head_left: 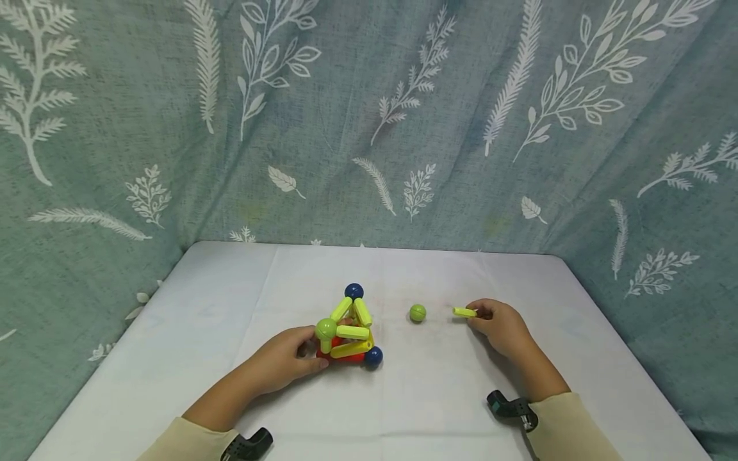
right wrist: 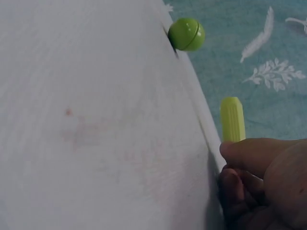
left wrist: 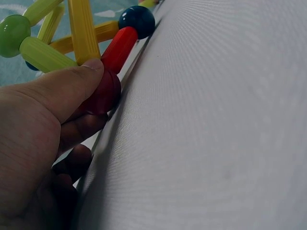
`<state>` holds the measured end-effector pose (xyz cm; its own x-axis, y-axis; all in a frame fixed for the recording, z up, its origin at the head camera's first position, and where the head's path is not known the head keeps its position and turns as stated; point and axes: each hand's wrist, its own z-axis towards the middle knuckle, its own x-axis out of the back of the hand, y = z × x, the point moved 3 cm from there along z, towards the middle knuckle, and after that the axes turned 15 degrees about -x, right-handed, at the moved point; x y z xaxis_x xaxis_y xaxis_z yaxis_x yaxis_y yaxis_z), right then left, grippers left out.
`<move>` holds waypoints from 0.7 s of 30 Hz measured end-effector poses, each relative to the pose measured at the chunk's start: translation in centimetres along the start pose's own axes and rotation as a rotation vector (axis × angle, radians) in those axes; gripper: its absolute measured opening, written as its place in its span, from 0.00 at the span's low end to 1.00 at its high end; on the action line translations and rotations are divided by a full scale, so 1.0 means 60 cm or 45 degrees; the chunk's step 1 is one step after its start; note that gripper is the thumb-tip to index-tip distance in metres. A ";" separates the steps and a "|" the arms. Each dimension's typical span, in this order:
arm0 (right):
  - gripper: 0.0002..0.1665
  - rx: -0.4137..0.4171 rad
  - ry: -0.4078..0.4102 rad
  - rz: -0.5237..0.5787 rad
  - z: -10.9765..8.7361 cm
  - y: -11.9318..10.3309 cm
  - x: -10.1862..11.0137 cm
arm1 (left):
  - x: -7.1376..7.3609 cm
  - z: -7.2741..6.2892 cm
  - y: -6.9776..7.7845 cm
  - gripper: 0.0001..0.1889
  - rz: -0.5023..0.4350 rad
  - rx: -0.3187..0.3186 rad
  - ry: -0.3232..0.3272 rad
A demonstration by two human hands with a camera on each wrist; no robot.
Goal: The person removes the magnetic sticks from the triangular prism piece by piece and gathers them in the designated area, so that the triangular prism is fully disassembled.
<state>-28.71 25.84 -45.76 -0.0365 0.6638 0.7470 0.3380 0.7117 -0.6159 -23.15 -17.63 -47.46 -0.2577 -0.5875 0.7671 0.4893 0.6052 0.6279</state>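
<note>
My left hand (head_left: 284, 360) grips a built frame of magnetic rods and balls by a lower corner, with thumb and fingers at a red ball (left wrist: 108, 93). The frame joins yellow-green rods, a yellow rod (head_left: 353, 348), a red rod (left wrist: 120, 50), a green ball (head_left: 325, 329) and blue balls (head_left: 354, 291). Part of it is hidden behind my fingers. Between thumb and fingertips, my right hand (head_left: 503, 328) pinches one end of a loose yellow-green rod (right wrist: 232, 119), its free end pointing left. A single green ball (head_left: 418, 313) lies between the rod and the frame.
Under everything is a white-covered table (head_left: 438, 397). A green-blue curtain (head_left: 346, 128) with white leaf prints stands behind it and along both sides. Dark wrist-worn devices show at the left cuff (head_left: 248, 446) and the right cuff (head_left: 512, 410).
</note>
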 end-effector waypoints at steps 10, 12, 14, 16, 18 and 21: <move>0.16 -0.007 0.037 -0.010 0.013 0.011 -0.006 | -0.001 0.001 -0.005 0.19 -0.004 -0.001 -0.004; 0.16 -0.019 0.029 -0.002 0.014 0.013 -0.008 | -0.001 0.001 -0.005 0.19 -0.002 -0.002 -0.003; 0.17 -0.014 0.024 -0.004 0.014 0.014 -0.008 | 0.000 0.001 -0.005 0.19 0.003 -0.004 0.000; 0.17 -0.012 0.021 -0.001 0.014 0.014 -0.008 | 0.000 0.001 -0.005 0.19 0.007 -0.006 0.003; 0.17 -0.003 0.025 -0.008 0.013 0.014 -0.008 | 0.000 0.001 -0.005 0.19 0.007 -0.005 0.002; 0.22 0.005 0.027 0.003 0.010 0.017 -0.007 | 0.000 0.000 -0.003 0.19 0.000 -0.003 -0.006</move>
<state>-28.94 26.41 -46.84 -0.0159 0.6607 0.7504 0.3340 0.7109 -0.6189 -23.24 -17.73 -47.59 -0.2612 -0.5849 0.7679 0.4912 0.6042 0.6274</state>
